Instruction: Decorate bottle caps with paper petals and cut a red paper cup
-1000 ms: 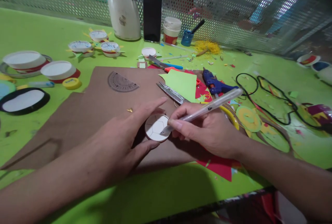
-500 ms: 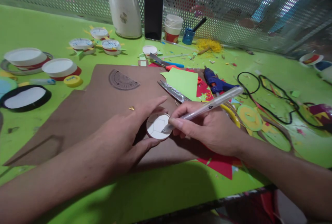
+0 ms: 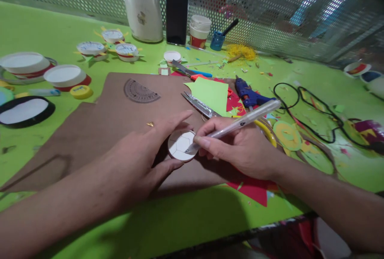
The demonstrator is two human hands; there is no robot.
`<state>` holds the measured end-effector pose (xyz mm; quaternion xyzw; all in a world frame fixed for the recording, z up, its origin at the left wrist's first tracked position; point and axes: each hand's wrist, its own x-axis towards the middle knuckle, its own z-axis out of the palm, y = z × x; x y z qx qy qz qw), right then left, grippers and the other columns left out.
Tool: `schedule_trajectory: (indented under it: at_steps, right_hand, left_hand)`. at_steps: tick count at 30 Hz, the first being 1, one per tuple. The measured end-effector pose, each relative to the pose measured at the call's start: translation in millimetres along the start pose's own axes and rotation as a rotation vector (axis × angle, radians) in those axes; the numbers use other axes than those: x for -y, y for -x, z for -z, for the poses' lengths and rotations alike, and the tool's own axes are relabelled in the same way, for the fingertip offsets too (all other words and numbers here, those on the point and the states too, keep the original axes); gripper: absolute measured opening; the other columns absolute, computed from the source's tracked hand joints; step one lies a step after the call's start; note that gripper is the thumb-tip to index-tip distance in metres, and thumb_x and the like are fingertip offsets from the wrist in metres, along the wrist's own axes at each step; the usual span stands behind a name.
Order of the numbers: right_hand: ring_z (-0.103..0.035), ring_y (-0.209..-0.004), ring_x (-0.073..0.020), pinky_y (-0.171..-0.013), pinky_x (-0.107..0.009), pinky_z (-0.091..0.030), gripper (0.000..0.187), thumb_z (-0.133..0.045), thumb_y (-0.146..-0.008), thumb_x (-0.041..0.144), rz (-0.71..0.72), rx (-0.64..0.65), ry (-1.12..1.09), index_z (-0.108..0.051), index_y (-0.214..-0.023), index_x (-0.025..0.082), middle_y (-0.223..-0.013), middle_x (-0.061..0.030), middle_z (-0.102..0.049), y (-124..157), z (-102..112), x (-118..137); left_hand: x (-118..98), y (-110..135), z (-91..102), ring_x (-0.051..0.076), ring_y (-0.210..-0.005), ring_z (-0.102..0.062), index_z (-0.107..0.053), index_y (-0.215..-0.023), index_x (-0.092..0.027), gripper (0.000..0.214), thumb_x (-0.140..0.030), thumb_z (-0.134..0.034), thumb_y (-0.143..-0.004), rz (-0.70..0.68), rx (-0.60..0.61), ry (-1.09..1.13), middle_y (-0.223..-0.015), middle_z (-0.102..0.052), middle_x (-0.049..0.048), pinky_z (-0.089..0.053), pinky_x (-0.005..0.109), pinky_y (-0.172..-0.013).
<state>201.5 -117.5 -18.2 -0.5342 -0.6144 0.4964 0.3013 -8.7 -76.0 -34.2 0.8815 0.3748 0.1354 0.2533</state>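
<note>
A small round white piece (image 3: 179,147), like a cut-off paper cup base, lies on brown cardboard with dark lines drawn on it in a football-like pattern. My left hand (image 3: 150,147) curves around its left side, thumb at the near edge and fingers at the far edge. In my right hand (image 3: 237,147) is a clear-barrelled pen (image 3: 249,117), pinched between thumb and fingers. Its tip meets the white face right of the middle. Just beyond my right hand lie scissors (image 3: 200,106), blades pointing away to the left.
The brown cardboard (image 3: 120,115) carries a protractor (image 3: 141,91). Behind it stand a phone (image 3: 177,11), a jar (image 3: 143,11) and paper cups (image 3: 199,31). A blue glue gun (image 3: 249,93) and black cable lie to the right. White cup bases (image 3: 65,76) sit on the left.
The view has shifted slightly, so most things sit a little further left and higher. Both hands keep their hold; the pen tip stays on the white face.
</note>
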Motion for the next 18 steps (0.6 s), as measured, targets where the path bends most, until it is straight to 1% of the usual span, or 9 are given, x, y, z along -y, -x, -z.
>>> schedule_trajectory:
  at_steps: [2, 7, 11, 18]
  right_hand:
    - [-0.060, -0.061, -0.0115, -0.057, -0.022, -0.049, 0.011, -0.060, -0.088, 0.031, 0.001, 0.000, -0.007, -0.064, -0.085, 0.021, -0.072, 0.0007, -0.067, 0.0, -0.3, 0.0]
    - [-0.058, -0.060, -0.0114, -0.053, -0.022, -0.046, 0.012, -0.060, -0.089, 0.031, 0.005, 0.002, 0.002, -0.064, -0.085, 0.021, -0.071, 0.0008, -0.065, 0.2, 0.2, -1.2]
    - [-0.057, -0.060, -0.0108, -0.053, -0.021, -0.045, 0.013, -0.060, -0.089, 0.032, 0.004, 0.009, 0.008, -0.064, -0.085, 0.020, -0.070, 0.0011, -0.065, 1.4, 1.4, -2.4]
    - [-0.054, -0.055, -0.0089, -0.050, -0.019, -0.043, 0.010, -0.062, -0.088, 0.029, -0.002, 0.013, 0.021, -0.064, -0.084, 0.020, -0.066, 0.0030, -0.063, 1.0, 1.2, -1.3]
  left_hand:
    - [0.9, 0.3, -0.5, 0.030, -0.107, -0.068, -0.033, -0.147, -0.036, 0.065, -0.049, -0.054, -0.087, 0.005, 0.002, 0.013, -0.131, -0.065, 0.0044, -0.057, 0.038, -0.079]
    - [2.8, 0.7, -1.0, 0.031, -0.104, -0.068, -0.033, -0.148, -0.037, 0.066, -0.049, -0.055, -0.086, 0.012, -0.003, 0.025, -0.125, -0.068, 0.0046, -0.056, 0.041, -0.082]
    - [3.1, 0.0, -1.3, 0.032, -0.100, -0.069, -0.033, -0.148, -0.038, 0.067, -0.052, -0.053, -0.086, 0.027, 0.010, 0.009, -0.121, -0.069, 0.0053, -0.057, 0.043, -0.079]
    - [4.5, 2.1, 1.4, 0.035, -0.100, -0.069, -0.028, -0.150, -0.038, 0.066, -0.052, -0.048, -0.088, 0.015, 0.017, -0.037, -0.123, -0.068, 0.0063, -0.057, 0.048, -0.077]
